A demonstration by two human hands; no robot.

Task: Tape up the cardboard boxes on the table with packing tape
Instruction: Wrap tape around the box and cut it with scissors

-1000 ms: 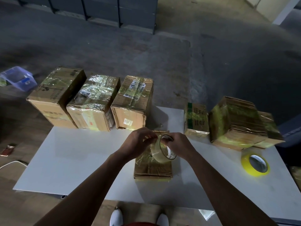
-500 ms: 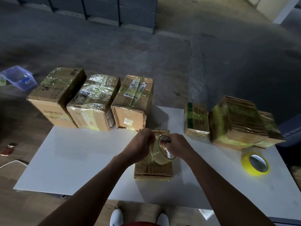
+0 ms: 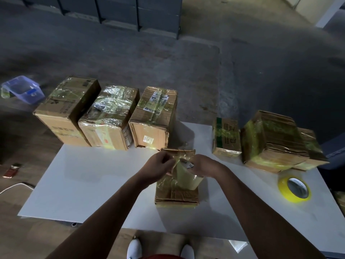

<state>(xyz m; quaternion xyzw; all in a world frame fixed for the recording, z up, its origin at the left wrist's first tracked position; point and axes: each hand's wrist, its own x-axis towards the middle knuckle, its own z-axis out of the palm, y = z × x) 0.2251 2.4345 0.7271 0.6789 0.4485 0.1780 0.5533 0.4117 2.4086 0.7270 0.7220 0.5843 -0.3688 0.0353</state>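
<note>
Now both hands meet above the small brown cardboard box (image 3: 176,195) on the white table (image 3: 93,174). The right hand (image 3: 205,166) grips the clear packing tape roll (image 3: 186,176), and the left hand (image 3: 158,168) pinches its loose end.

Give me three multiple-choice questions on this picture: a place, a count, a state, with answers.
1. The yellow roll lies: A on the floor; B on the table, right side; C on a box.
2. Boxes in the left row: A two; B five; C three.
3. The clear roll is: A held in both hands; B lying on the table; C on the floor.
B: it lies flat near the right edge. C: three stand side by side. A: left hand pinches its tape, right hand grips it.
</note>
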